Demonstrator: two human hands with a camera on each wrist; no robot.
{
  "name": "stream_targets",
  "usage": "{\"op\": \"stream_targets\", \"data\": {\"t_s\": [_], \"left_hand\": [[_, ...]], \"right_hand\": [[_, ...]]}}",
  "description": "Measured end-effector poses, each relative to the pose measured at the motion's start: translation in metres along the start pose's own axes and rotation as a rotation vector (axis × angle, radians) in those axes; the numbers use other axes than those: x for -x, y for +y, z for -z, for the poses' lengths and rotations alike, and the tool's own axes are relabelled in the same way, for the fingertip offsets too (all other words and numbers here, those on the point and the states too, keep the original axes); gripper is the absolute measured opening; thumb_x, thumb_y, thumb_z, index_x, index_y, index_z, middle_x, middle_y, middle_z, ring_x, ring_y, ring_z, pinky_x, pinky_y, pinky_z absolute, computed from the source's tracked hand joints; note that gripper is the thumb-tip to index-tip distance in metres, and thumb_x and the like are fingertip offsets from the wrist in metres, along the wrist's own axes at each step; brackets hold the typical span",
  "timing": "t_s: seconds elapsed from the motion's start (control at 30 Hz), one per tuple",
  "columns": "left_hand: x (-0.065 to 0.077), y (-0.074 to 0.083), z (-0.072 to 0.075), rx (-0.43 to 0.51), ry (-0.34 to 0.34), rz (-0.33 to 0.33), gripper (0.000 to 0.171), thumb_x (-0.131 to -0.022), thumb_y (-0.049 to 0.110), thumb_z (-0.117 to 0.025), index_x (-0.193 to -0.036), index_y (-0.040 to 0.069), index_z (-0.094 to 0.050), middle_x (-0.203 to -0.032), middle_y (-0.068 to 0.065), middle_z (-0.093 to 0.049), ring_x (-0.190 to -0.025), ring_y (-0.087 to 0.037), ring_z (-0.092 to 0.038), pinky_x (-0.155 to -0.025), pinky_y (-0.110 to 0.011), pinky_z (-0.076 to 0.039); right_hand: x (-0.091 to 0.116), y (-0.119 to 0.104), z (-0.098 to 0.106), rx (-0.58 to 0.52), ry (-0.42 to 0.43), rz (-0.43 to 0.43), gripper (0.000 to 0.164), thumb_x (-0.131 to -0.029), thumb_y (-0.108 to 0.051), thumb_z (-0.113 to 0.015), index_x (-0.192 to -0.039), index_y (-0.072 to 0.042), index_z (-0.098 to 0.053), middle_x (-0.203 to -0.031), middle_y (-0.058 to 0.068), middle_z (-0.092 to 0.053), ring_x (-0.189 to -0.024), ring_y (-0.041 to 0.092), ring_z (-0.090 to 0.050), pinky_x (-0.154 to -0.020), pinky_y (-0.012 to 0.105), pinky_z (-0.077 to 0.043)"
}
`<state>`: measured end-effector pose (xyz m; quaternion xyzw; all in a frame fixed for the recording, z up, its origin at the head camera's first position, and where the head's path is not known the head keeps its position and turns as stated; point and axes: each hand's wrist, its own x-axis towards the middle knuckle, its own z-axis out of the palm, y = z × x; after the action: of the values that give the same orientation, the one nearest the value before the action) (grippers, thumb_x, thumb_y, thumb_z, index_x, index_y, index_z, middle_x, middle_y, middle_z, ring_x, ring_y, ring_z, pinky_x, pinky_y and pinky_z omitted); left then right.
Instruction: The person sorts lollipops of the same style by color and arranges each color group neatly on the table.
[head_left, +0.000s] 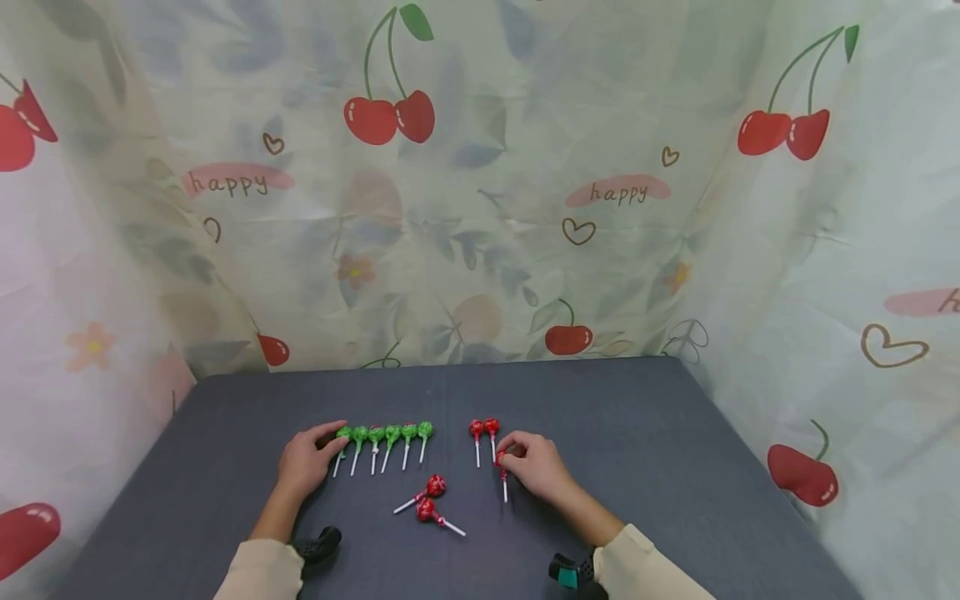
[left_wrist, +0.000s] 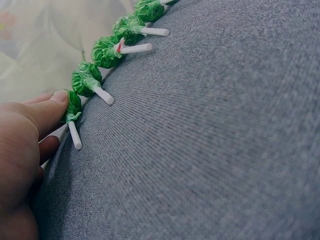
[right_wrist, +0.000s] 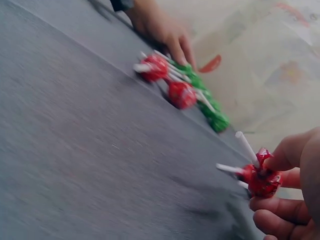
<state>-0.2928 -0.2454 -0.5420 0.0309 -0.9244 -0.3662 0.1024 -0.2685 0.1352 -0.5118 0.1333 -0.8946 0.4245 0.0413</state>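
My left hand (head_left: 303, 460) pinches the head of the leftmost green lollipop (left_wrist: 74, 106) between thumb and fingers. That lollipop is at the left end of a row of several green lollipops (head_left: 393, 434), sticks pointing toward me. My right hand (head_left: 537, 468) pinches a red lollipop (right_wrist: 265, 182) by its wrapped head, its white stick free of the fingers. Just beyond that hand, two red lollipops (head_left: 477, 428) lie side by side, sticks toward me. Nearer to me, between the hands, two more red lollipops (head_left: 427, 509) lie at different angles, heads close together.
A dark grey cloth (head_left: 390, 567) covers the table. Behind and at both sides hangs a pale curtain (head_left: 480, 250) printed with cherries and hearts. Black wrist straps (head_left: 318, 546) sit at both cuffs.
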Motion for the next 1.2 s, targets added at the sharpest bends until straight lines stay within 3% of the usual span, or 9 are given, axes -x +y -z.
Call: {"op": "stream_targets", "data": {"t_s": [0.5, 0.93, 1.2], "left_hand": [[0.0, 0.0, 0.0, 0.012, -0.011, 0.011, 0.039, -0.096, 0.028, -0.063, -0.132, 0.012, -0.063, -0.131, -0.02, -0.058, -0.121, -0.041, -0.05, -0.097, -0.058, -0.037], [0.0, 0.0, -0.001, 0.019, -0.004, 0.004, 0.038, -0.095, 0.027, -0.065, -0.131, 0.012, -0.064, -0.131, -0.019, -0.058, -0.12, -0.041, -0.051, -0.097, -0.057, -0.037], [0.001, 0.002, 0.001, 0.028, -0.006, -0.001, 0.037, -0.096, 0.026, -0.065, -0.13, 0.011, -0.064, -0.13, -0.019, -0.059, -0.12, -0.04, -0.051, -0.097, -0.057, -0.037]], "right_hand": [[-0.039, 0.02, 0.015, 0.144, 0.065, -0.039, 0.008, -0.088, -0.017, -0.072, -0.096, -0.015, -0.073, -0.073, -0.006, -0.06, -0.065, 0.013, -0.053, -0.06, 0.031, -0.045], [-0.058, 0.035, 0.011, 0.238, -0.037, -0.009, 0.014, -0.089, -0.023, -0.072, -0.1, -0.015, -0.072, -0.072, -0.005, -0.056, -0.064, 0.013, -0.05, -0.057, 0.031, -0.042], [-0.064, 0.042, 0.011, 0.238, -0.044, 0.013, 0.017, -0.086, -0.024, -0.076, -0.1, -0.016, -0.072, -0.072, -0.005, -0.055, -0.065, 0.013, -0.05, -0.058, 0.03, -0.041]]}}
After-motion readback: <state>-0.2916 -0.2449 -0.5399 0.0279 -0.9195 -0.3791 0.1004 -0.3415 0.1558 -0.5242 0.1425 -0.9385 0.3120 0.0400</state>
